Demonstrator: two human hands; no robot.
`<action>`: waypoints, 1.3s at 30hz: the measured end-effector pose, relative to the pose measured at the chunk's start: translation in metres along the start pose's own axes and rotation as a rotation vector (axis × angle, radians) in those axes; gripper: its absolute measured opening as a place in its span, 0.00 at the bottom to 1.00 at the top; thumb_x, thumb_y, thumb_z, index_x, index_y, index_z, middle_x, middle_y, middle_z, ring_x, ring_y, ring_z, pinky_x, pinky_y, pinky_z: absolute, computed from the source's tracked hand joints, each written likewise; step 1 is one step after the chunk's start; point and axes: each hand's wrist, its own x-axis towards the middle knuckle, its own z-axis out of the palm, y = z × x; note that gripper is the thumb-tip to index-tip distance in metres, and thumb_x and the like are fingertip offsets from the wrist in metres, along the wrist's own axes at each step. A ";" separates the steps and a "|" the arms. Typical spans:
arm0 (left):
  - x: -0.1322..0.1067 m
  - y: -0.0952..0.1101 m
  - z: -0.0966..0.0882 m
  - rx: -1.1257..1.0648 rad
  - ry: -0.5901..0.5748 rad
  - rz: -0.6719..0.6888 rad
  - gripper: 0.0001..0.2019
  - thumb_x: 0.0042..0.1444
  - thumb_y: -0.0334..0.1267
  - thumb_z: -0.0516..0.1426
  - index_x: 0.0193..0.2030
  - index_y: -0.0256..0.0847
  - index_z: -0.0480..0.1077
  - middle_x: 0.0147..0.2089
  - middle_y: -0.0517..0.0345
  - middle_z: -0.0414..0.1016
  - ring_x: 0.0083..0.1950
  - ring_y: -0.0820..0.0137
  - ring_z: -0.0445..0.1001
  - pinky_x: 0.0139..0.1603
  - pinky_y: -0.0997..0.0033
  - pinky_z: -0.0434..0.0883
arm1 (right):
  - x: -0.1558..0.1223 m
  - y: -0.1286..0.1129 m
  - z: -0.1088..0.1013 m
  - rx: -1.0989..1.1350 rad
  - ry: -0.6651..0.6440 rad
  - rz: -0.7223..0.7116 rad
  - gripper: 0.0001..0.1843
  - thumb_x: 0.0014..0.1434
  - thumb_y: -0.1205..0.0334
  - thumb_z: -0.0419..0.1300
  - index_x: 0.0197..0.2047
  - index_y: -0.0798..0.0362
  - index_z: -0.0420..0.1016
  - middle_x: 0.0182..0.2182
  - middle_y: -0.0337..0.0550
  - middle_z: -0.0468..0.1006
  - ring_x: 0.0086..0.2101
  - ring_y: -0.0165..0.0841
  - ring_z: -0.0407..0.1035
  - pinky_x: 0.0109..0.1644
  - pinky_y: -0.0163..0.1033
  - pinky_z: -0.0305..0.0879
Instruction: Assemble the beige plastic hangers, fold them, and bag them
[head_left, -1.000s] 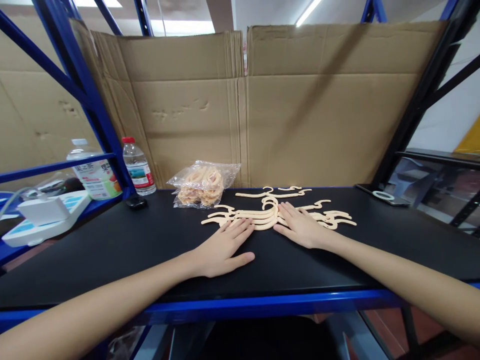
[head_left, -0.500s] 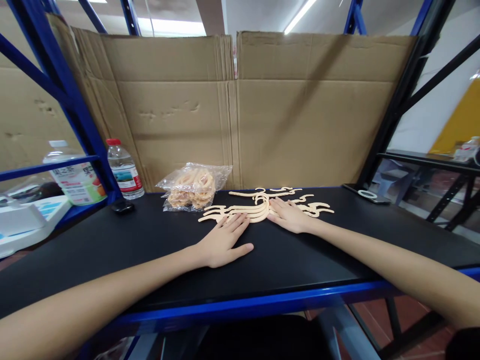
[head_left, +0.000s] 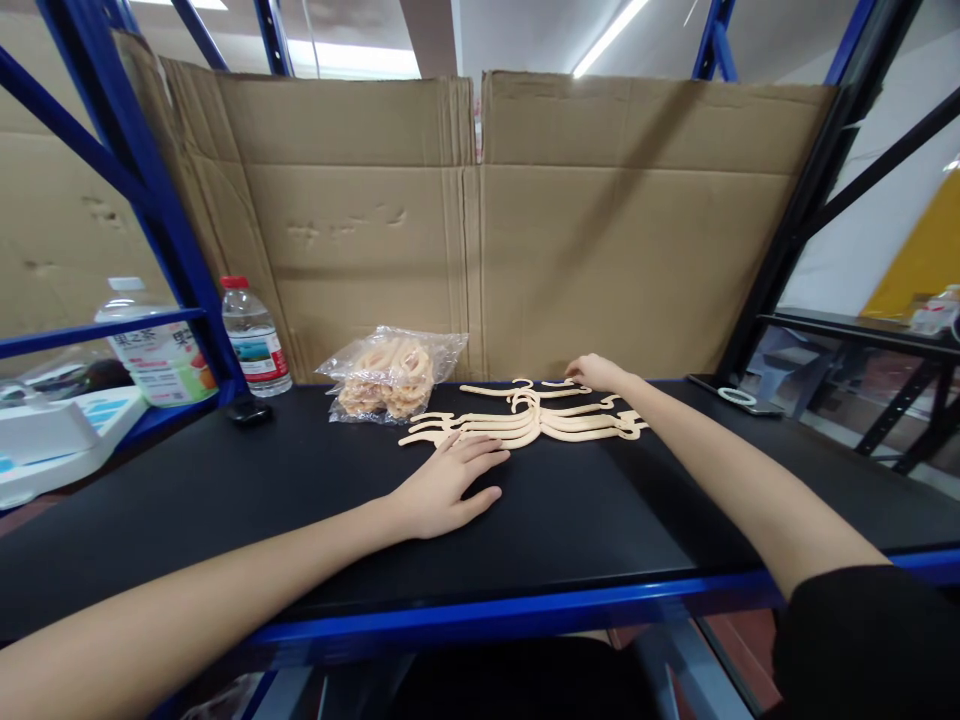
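Several beige clothes hangers (head_left: 517, 432) lie overlapped on the black tabletop, their hooks pointing away from me. My left hand (head_left: 450, 487) is open and palm down, fingers stretched out and fingertips on the left arms of the nearest hangers. Behind the overlapped group lies a separate beige clothes hanger (head_left: 484, 391). My right hand (head_left: 598, 373) is at this far hanger's right end, its fingers curled down around that end; the fingertips are partly hidden.
A clear plastic bag of beige items (head_left: 390, 375) sits behind the hangers to the left. A red-capped water bottle (head_left: 255, 340) and a black mouse (head_left: 249, 411) stand farther left. Cardboard (head_left: 360, 240) walls the back. A phone-like slab with a white ring (head_left: 736, 397) lies at right.
My right hand has left the middle of the overlapped hangers and moved up and away to the far hanger's right end. My left hand has hardly moved.
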 end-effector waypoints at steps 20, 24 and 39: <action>0.000 0.000 0.001 0.085 0.024 0.059 0.18 0.61 0.40 0.52 0.58 0.42 0.65 0.61 0.47 0.64 0.64 0.57 0.58 0.65 0.48 0.49 | 0.017 -0.016 0.017 -0.322 -0.073 -0.088 0.12 0.64 0.62 0.52 0.40 0.57 0.75 0.39 0.49 0.77 0.39 0.36 0.71 0.42 0.40 0.63; 0.000 0.000 0.001 0.082 0.027 0.067 0.18 0.61 0.39 0.51 0.57 0.43 0.64 0.61 0.48 0.64 0.63 0.58 0.59 0.65 0.48 0.47 | 0.016 -0.017 0.013 -0.332 -0.041 -0.109 0.12 0.62 0.64 0.52 0.36 0.56 0.76 0.36 0.52 0.78 0.38 0.38 0.70 0.38 0.37 0.58; 0.005 0.001 0.001 -0.267 0.269 -0.006 0.16 0.59 0.37 0.53 0.54 0.41 0.64 0.55 0.49 0.68 0.57 0.62 0.66 0.59 0.56 0.62 | -0.033 -0.107 -0.027 -0.262 0.404 -0.344 0.09 0.64 0.65 0.47 0.42 0.56 0.67 0.42 0.50 0.70 0.43 0.41 0.59 0.43 0.41 0.51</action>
